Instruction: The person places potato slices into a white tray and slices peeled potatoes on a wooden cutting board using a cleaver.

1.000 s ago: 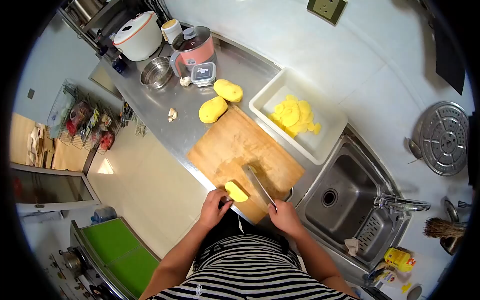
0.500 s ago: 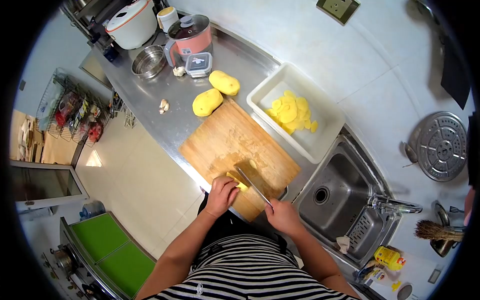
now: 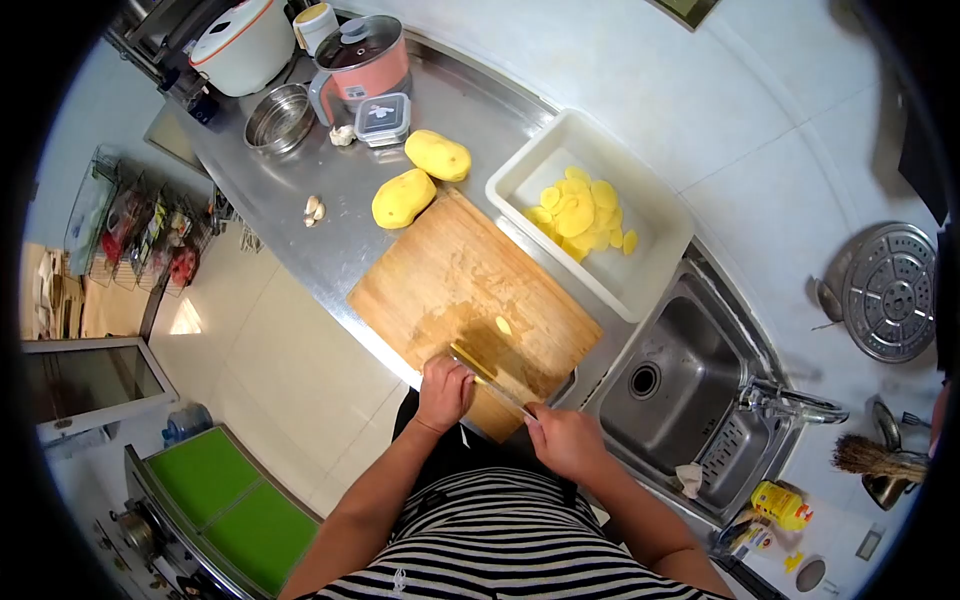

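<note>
Potatoes [image 3: 404, 198]: were yellow
Slices [image 3: 575, 215]: were yellow too
Board [image 3: 415, 275]: was tan, patched darker
Tub [image 3: 655, 225]: was white
Shirt [image 3: 480, 535]: had black-and-white stripes

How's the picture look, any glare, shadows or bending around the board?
Head view: a dark shadow lies on the board beside the knife; head view: pale sheen on the steel counter; head view: wide-lens bending curves the counter's edge, with black corners.

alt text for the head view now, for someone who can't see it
The right hand holds a knife at a mostly hidden yellow potato piece steadied by the left hand on a wooden cutting board. Beyond lie two whole yellow potatoes; a white tub of slices stands near the sink.
</note>
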{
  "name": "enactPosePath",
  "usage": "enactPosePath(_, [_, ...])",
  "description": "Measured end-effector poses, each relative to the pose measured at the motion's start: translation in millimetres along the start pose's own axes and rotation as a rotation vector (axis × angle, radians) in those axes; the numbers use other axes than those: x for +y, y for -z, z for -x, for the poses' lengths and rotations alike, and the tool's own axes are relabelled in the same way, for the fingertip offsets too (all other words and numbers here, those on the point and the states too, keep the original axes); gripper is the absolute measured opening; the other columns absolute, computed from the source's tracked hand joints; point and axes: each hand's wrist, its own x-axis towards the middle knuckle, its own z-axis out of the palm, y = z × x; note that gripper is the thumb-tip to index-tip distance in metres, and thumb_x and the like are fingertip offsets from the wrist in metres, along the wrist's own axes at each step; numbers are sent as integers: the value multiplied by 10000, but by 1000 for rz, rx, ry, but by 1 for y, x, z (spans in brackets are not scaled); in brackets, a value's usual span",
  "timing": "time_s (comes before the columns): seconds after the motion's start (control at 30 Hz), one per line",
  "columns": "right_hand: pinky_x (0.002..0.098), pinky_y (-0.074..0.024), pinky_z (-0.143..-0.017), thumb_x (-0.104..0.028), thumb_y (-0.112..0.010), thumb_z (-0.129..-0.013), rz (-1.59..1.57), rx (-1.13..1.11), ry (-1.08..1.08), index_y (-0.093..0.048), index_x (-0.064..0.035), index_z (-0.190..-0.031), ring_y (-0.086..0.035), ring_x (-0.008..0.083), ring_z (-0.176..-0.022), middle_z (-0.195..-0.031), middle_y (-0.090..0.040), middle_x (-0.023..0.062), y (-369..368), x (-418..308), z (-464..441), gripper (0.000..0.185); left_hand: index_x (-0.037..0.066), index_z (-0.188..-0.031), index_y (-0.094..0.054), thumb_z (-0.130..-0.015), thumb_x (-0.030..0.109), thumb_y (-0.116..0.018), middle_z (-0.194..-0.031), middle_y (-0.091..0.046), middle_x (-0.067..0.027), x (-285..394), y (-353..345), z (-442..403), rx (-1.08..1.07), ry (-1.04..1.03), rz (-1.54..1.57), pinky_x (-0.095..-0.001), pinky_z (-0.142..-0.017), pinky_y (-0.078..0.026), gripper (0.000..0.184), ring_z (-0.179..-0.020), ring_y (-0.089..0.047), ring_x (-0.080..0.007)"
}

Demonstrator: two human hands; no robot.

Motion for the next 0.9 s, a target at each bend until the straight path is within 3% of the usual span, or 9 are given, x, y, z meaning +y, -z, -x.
enactPosePath(0.67, [492,-500,-596,-213,-526,-889,46,-89,-35,-603,-43,-1036,-631,379,-641,-699,-644,178,9,-8,7,237,63,-1012,-532,-712,69,-704,-1063,-531,-139,-3,-4,6,-30,23,-3,-443,-883,-414,346,-1007,-515,-349])
enactPosePath(0.9, [502,-497,-607,-212,-502,-901,47,-169,-71,-584,-36,-903,-635,386,-659,-696,-640,186,6,-13,-4,194,63,-1023,-518,-724,63,-698,-1047,-542,-137,-4,-4,6,-12,3,22,-448,-875,-424,349,-994,-530,-352])
